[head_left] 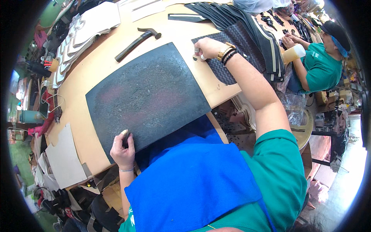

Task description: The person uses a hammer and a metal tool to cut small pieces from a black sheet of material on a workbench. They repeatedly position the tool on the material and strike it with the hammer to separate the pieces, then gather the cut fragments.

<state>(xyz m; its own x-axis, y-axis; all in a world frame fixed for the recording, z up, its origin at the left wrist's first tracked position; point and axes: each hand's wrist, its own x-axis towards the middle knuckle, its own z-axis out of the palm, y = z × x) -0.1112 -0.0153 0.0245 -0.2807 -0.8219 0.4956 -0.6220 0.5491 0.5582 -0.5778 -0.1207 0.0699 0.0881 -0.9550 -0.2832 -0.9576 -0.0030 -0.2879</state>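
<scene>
My left hand [123,151] is closed at the near left edge of a large black mat [150,91], its thumb and fingers around a small dark piece I cannot identify. The mat's surface is worn and greyish, with faint reddish patches. My right hand [211,49] is beyond the mat's far right corner, fingers curled together at the left edge of a dark woven-pattern sheet [237,44]. What those fingers pinch, if anything, is hidden. A small black scrap [194,59] lies just under them on the wooden table [73,116].
A hammer [138,43] lies beyond the mat. Long black strips with pale bands [270,50] fan out at the right, beside a yellowish cup [293,53]. Stacked pale sheets [94,23] line the far left; a grey panel [66,158] overhangs the near left. A co-worker [322,63] works at the right.
</scene>
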